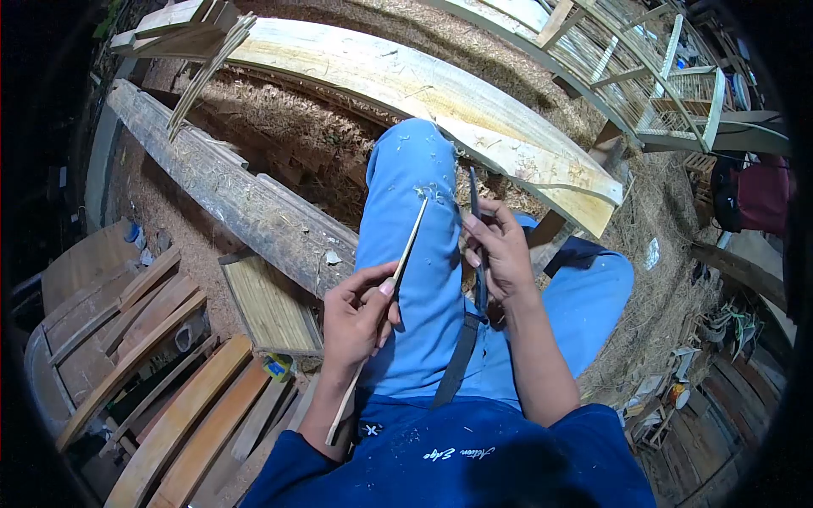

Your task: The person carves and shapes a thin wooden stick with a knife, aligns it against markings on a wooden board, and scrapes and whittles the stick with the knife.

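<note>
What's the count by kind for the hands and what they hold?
Hands: 2, the left hand and the right hand
Thin pale strips: 1, the strip in the left hand
Dark, narrow tools: 1, the tool in the right hand
Total: 4

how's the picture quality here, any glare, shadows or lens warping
head view: strong fisheye look, with a black vignette at the sides; sunlight makes the long pale board glare; a dark shadow falls on the blue shirt; the left hand and right hand look reasonably sharp
</note>
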